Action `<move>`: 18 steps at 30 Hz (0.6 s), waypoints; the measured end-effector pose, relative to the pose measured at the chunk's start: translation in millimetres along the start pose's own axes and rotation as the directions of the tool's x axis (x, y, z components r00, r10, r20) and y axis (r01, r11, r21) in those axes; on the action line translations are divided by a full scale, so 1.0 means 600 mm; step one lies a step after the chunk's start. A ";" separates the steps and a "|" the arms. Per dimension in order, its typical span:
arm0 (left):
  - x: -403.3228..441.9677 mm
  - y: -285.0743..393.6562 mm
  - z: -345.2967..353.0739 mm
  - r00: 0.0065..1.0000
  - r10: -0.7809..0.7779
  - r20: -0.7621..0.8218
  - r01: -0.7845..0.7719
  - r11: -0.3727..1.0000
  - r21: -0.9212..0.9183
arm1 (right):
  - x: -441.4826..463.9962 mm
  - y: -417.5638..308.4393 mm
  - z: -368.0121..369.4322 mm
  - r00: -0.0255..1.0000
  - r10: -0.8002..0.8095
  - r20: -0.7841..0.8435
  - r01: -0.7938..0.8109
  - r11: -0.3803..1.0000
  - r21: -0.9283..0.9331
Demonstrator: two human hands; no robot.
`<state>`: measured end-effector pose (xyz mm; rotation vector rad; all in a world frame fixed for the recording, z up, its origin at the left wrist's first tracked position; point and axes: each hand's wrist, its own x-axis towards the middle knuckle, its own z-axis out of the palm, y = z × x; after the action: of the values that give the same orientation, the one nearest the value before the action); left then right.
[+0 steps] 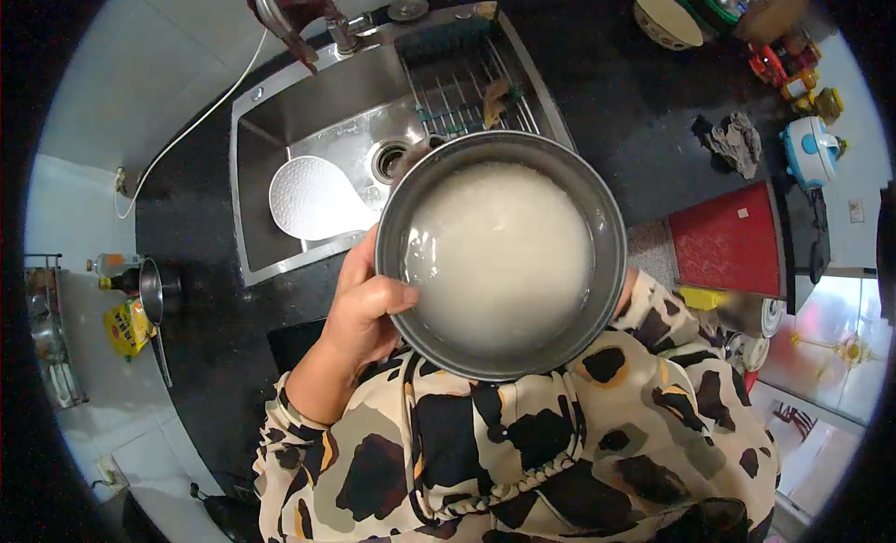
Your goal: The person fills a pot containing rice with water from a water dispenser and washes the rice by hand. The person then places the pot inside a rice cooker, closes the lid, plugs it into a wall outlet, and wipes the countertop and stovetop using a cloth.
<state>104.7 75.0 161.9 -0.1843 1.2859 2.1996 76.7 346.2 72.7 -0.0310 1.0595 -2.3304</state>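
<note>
Left hand, grip clamped on pot at left, cloudy water inside, right hand mostly hidden, its grip impossible to tell, white paddle against far sink

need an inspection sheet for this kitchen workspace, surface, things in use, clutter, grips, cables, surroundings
Surface: black counter with an inset steel sink.
Job's things: pot held up, cloudy whitish contents inside; whether anything lies beneath cannot be told.
Clutter: white dimpled utensil in the sink; crumpled grey cloth, saucepan and yellow packet on the counter.
Grips: left grip on the pot, thumb over its rim; right grip mostly hidden behind the pot.
Cables: thin white cord or hose toward the wall.
Surroundings: red panel at picture right.
</note>
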 end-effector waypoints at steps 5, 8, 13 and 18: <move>0.011 -0.002 -0.007 0.998 -0.009 0.059 0.011 1.000 -0.023 | -0.084 0.026 -0.017 0.982 -0.069 -0.175 0.097 0.982 0.160; 0.022 0.001 -0.004 0.996 -0.001 0.087 0.006 0.998 -0.057 | -0.126 0.029 -0.021 0.951 -0.126 -0.281 0.182 0.966 0.182; 0.043 0.002 -0.007 0.995 -0.042 0.088 0.056 0.985 -0.162 | -0.170 0.017 -0.028 0.865 -0.254 -0.433 0.337 0.933 0.128; 0.071 -0.001 -0.031 1.000 -0.019 -0.005 0.017 0.985 -0.172 | -0.188 -0.007 -0.039 0.750 -0.386 -0.538 0.460 0.888 0.005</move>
<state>67.0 77.1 134.8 -0.2691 1.0931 2.2959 162.7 422.1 82.9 0.5011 1.2395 -2.9248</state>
